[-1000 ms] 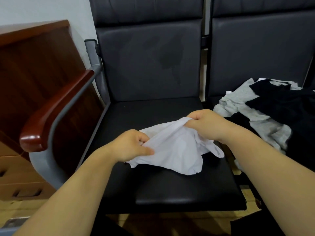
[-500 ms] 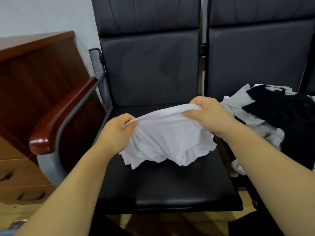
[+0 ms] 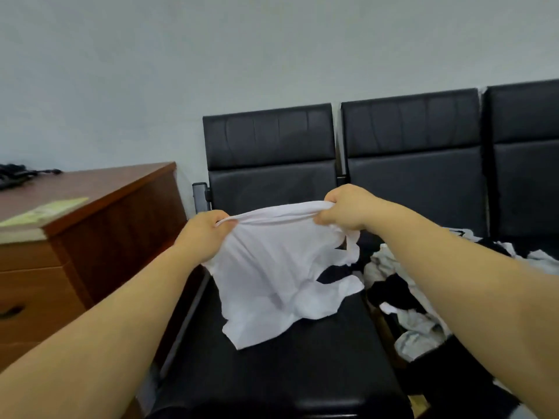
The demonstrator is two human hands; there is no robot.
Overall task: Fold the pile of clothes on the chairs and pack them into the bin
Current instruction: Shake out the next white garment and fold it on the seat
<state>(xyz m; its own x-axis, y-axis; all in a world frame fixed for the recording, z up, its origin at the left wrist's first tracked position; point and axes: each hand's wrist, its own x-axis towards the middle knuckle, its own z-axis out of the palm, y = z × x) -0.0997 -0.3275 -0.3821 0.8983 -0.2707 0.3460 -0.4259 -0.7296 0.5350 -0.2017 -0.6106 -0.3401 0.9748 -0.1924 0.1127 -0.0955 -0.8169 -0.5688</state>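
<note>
Both fists clench the shirt's (image 3: 272, 276) top edge, left hand (image 3: 205, 234) at 9 o'clock, right hand (image 3: 348, 210) at 3, stretching it above the seat (image 3: 287, 373), likely to hang flat for folding; the pile (image 3: 402, 285) waits at 3 o'clock.

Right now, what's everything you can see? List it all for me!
white garment: one, white, held up over the nearest seat
chairs: three, black, in a row against the wall
pile of clothes: one, black and grey-white, on the middle seat
wooden cabinet: one, reddish brown, left of the chairs
paper: one, pale yellow-green, on the cabinet top
cables: count unclear, black, far left on the cabinet
left hand: grips the garment's top edge
right hand: grips the same edge
</note>
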